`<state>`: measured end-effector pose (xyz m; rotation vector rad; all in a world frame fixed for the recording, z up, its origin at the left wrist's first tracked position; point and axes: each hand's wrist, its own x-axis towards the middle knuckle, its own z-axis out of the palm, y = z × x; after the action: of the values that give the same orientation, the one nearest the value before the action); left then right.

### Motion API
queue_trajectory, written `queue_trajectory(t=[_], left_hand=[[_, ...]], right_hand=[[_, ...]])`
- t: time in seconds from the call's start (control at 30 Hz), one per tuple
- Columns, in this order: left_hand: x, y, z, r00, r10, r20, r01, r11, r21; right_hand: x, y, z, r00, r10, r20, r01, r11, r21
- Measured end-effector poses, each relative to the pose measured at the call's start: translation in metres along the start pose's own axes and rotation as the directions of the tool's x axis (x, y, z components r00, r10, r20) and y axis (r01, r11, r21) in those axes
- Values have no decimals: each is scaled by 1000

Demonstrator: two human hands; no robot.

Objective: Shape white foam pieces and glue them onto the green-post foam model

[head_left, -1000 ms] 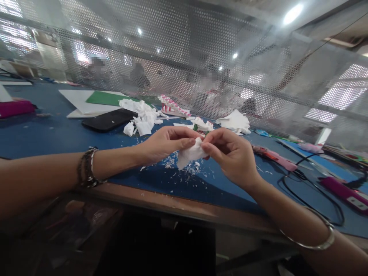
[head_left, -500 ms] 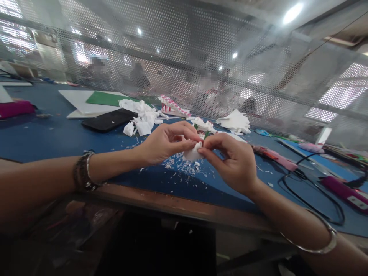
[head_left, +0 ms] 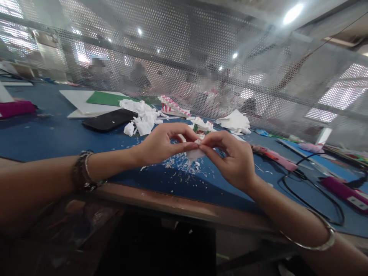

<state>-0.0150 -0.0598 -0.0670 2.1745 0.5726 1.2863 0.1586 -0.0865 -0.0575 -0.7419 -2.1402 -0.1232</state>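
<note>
Between both hands, over the middle of the blue table, is a small thin white piece (head_left: 195, 154), possibly paper or foam. My left hand (head_left: 167, 142) pinches it from the left with thumb and fingertips. From the right, my right hand (head_left: 232, 159) pinches it as well, its fingertips meeting the left ones. The piece's upper edge is mostly covered by the fingers; its lower part hangs down, slightly blurred. White crumbs (head_left: 184, 168) lie scattered on the table underneath. Just behind the fingers stands a small green and white model (head_left: 202, 124), partly hidden.
A black phone (head_left: 110, 119) lies at left beside crumpled white scraps (head_left: 143, 117). Behind are white and green sheets (head_left: 105, 98), a pink-and-white model (head_left: 174, 106) and more white scraps (head_left: 235, 122). At right are a pink glue gun (head_left: 277, 158), black cable (head_left: 319, 203) and purple power strip (head_left: 345, 193).
My fingertips have drawn together at the white piece's top edge, covering more of it. The right hand has shifted slightly up and left. Other things stay where they were.
</note>
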Motion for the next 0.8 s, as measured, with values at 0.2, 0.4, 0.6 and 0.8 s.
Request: queue_trajectory(t=[0.2, 0.4, 0.6, 0.8], left_hand=[[0, -6, 2, 992, -128, -7, 127, 989, -77], [2, -5, 3, 989, -146, 14, 146, 981, -130], [3, -3, 4, 979, -199, 50, 205, 955, -214], [2, -3, 5, 981, -191, 32, 194, 960, -203]], right_hand=[[0, 2, 3, 996, 64, 63, -72, 989, 132], [1, 3, 6, 992, 108, 68, -121, 966, 230], [1, 5, 3, 994, 105, 21, -107, 952, 287], [1, 3, 5, 989, 118, 83, -138, 946, 294]])
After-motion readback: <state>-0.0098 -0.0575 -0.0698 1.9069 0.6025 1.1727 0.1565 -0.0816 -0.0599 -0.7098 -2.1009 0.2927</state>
